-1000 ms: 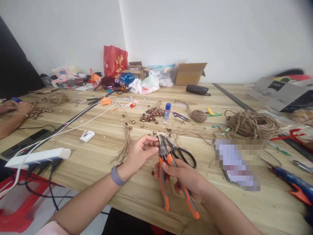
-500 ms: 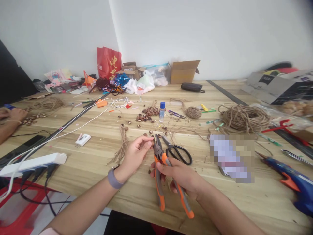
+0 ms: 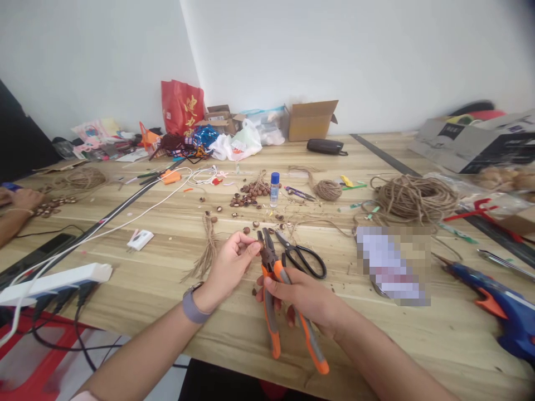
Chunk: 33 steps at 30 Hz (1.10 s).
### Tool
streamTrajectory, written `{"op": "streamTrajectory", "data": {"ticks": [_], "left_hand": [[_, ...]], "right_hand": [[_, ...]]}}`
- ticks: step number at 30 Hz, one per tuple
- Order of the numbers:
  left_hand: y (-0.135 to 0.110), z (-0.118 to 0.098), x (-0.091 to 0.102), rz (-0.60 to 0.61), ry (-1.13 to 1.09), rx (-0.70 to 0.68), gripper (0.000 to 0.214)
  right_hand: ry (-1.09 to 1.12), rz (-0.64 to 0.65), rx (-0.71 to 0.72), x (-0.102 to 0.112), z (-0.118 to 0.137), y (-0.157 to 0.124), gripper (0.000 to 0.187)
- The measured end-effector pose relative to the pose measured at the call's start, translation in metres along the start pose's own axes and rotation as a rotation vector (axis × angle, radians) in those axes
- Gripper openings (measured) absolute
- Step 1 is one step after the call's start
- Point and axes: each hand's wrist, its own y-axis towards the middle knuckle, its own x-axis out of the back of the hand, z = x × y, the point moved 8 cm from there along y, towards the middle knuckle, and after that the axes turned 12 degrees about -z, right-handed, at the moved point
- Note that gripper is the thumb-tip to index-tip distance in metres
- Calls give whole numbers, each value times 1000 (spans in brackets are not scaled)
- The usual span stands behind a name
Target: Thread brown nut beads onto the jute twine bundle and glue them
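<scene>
My right hand [image 3: 298, 292] is wrapped round a pair of orange-and-grey pliers [image 3: 270, 268], whose jaws point away from me and stand apart. My left hand [image 3: 236, 262] is closed in a pinch by the left jaw. A small brown nutshell [image 3: 261, 244] shows in part at its fingertips; the rest is hidden. Just right of the jaws lie black-handled scissors [image 3: 307, 260] on the wooden table. Beyond the pliers are a pile of brown nutshells [image 3: 253, 192] and a blue-capped clear bottle [image 3: 274, 192]. A bundle of twine strands [image 3: 205, 253] lies left of my left hand.
Coiled twine [image 3: 416, 197], a blue glue gun [image 3: 480, 301] and a blurred-out flat object [image 3: 388, 267] lie to the right. At left are a white power strip [image 3: 58, 281] with cables and another person's hand [image 3: 25, 200]. Bags and a cardboard box [image 3: 313, 120] line the wall.
The whole view has shifted slightly, so things sit a little further left and up. Both hands keep their grips, and the plier head has turned slightly beside the left fingertips.
</scene>
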Motion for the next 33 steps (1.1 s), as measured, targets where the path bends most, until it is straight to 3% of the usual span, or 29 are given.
{"op": "streamTrajectory", "data": {"ticks": [12, 18, 33], "left_hand": [[-6, -19, 5, -109, 119, -115, 28], [-5, -15, 7, -130, 15, -81, 30], [-5, -10, 10, -142, 39, -88, 32]], "right_hand": [[-49, -42, 5, 0, 1, -4, 23], [-33, -23, 12, -2, 3, -4, 20], [88, 13, -11, -6, 3, -7, 24]]}}
